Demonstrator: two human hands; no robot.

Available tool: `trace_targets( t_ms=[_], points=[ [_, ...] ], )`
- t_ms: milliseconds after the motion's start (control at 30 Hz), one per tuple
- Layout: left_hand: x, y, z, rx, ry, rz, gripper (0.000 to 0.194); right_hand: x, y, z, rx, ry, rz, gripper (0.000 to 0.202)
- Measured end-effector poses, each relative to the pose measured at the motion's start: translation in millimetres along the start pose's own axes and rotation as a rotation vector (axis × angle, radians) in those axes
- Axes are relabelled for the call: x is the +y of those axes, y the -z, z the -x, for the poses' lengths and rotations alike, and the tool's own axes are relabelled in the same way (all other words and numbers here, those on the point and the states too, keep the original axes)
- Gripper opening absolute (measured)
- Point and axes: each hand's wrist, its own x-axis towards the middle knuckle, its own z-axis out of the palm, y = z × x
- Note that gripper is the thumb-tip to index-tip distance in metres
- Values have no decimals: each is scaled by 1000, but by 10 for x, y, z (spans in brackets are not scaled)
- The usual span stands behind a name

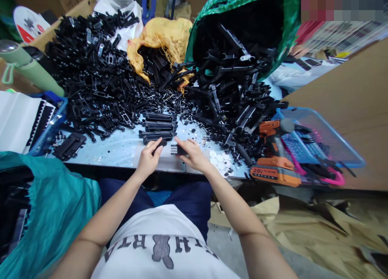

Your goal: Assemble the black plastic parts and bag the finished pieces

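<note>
Near the table's front edge, my left hand (149, 157) is closed around a small black plastic part (163, 143), which sticks out past the fingertips. Facing it, my right hand (194, 154) grips a dark block-like part with pale prongs (174, 149) pointing left. The two held parts are a short way apart. Just beyond my hands lie several long black plastic parts (159, 127), set side by side in a stack of rows. Small pins and fittings (172, 101) are scattered behind them. White round discs (220, 161) lie to the right of my right hand.
A big heap of black parts (97, 69) covers the left back. A green woven sack (242, 0) spills long black parts on the right. An orange cordless drill (274, 149) stands beside a blue basket (336, 139). At left are a green bottle (33, 67) and a teal sack (66, 190).
</note>
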Motion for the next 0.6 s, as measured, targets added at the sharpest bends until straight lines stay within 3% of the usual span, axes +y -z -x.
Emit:
trace_targets(
  t_ms=[67,133,233,333,400,533,600],
  points=[
    [-50,65,3,54,42,-27,38,50,28,53,-180,88,107,53],
    [-96,101,16,83,62,-47,37,80,24,82,-247,81,170,46],
    [-118,89,47,62,57,-47,38,84,-50,32,-3,-246,301,40],
    [-79,24,76,16,46,-39,38,55,-172,-84,172,-559,340,62],
    [-43,-32,86,-18,32,-26,37,19,-255,-143,211,-544,150,55],
    [18,-133,84,-55,-9,26,35,-121,-371,-165,304,-407,-551,55],
    [51,-140,78,-45,-34,37,35,-181,-366,-143,290,-397,-706,58]
  ],
)
